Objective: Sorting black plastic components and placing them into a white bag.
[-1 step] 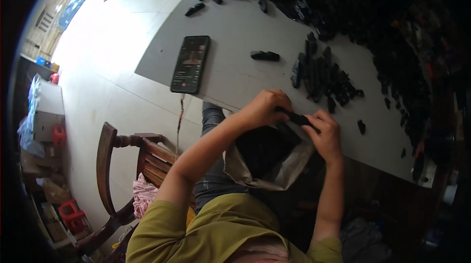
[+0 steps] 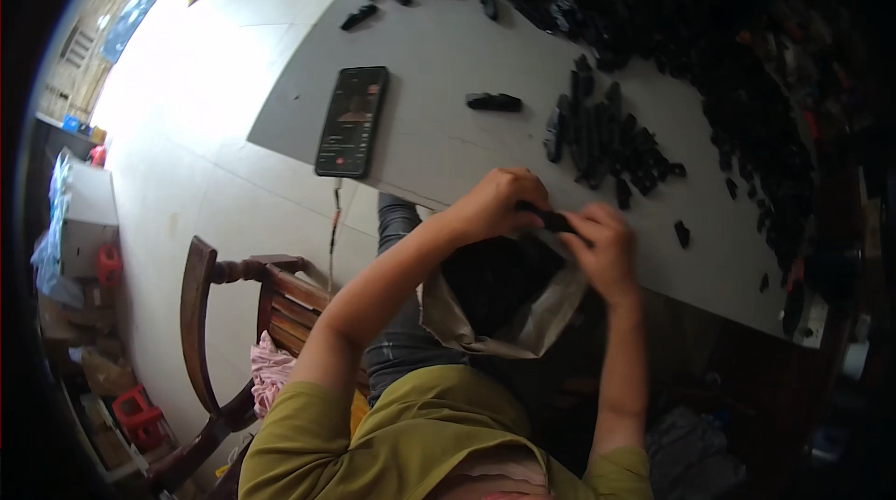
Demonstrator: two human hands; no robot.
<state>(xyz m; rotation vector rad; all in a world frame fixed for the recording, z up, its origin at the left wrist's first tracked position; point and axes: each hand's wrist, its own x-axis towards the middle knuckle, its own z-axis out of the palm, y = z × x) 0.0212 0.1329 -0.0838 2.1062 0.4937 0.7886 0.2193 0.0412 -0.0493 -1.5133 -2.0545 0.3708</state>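
Note:
Over the table's near edge, my left hand and my right hand hold the two ends of one elongated black piece. Fingers of both hands are closed on it; the right ones are smeared by motion. Just below my hands a pale sack gapes, its inside dark, with black contents I cannot make out. Beyond my hands lies a small heap of similar black pieces. A single black piece lies left of that heap, and a smaller black piece lies to its right.
A large dark pile of black pieces covers the far and right parts of the grey table. On the left of the tabletop lies a phone with a cord. A wooden chair with pink cloth stands at my left.
The whole view has shifted slightly, moving the table and phone a little left. My right hand is now blurred. Both hands still hold the black piece.

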